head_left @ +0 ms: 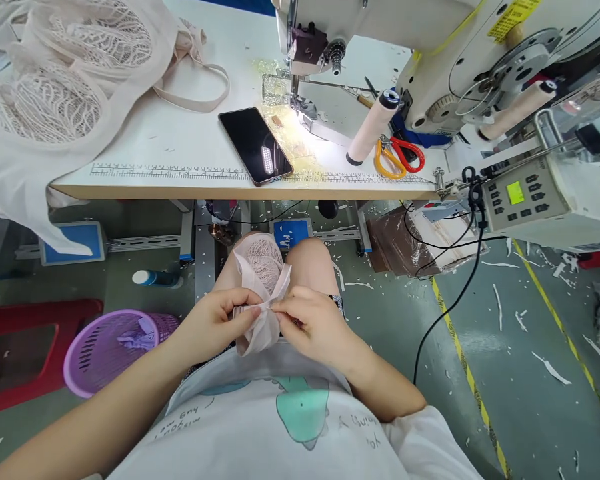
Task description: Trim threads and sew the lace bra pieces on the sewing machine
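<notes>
A pale pink bra with a lace cup lies over my lap, partly hidden by my fingers. My left hand pinches its fabric band from the left, thumb and index finger pressed together. From the right, my right hand pinches the same piece close to the left fingertips. The exact spot between the fingertips is too small to make out. On the table's left side lies a pile of similar pale bras, with a strap loop hanging out of it.
A sewing machine stands on the white table, with a phone, a thread spool and scissors before it. A control box is at right. Below are a purple basket, a red stool and a hanging cable.
</notes>
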{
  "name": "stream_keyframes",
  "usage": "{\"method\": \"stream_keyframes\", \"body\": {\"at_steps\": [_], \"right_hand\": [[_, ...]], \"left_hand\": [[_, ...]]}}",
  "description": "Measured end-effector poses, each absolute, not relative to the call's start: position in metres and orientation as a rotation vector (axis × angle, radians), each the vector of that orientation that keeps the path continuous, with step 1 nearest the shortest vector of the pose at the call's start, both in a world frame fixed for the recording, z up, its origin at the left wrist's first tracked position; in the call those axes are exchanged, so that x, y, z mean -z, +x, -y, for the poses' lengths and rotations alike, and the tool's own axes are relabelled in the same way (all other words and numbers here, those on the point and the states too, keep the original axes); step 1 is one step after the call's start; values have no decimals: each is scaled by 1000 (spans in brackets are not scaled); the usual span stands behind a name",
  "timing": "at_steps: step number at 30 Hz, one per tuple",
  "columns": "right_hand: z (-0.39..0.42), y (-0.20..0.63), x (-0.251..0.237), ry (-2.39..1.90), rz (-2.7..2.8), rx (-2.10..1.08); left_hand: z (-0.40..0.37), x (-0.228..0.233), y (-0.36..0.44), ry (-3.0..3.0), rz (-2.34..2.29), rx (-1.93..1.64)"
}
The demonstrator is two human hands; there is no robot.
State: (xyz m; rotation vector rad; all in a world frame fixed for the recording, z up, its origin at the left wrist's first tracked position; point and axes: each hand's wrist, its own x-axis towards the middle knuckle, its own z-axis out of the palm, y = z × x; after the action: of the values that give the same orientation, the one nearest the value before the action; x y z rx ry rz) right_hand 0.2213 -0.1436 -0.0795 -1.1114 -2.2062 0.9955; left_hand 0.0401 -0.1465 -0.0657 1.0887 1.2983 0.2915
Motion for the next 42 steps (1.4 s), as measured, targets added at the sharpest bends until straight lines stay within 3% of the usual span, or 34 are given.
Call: {"method": "stream_keyframes", "body": {"at_steps": [11, 20, 26, 36, 42], "right_hand": [[147, 208, 80, -1173, 2284, -850], [152, 193, 96, -994, 1952, -822], [152, 191, 98, -971, 1913, -787], [150, 187, 104, -947, 1771, -747], [138, 186, 107, -872, 1732, -562]], "left_hand": [[147, 65, 35, 2618, -1388, -434], [158, 79, 30, 2474, -1456, -632], [162, 82, 33, 2397, -1365, -950], [156, 71, 37, 2163, -1524, -701], [146, 77, 41, 2396, -1413, -1026]]}}
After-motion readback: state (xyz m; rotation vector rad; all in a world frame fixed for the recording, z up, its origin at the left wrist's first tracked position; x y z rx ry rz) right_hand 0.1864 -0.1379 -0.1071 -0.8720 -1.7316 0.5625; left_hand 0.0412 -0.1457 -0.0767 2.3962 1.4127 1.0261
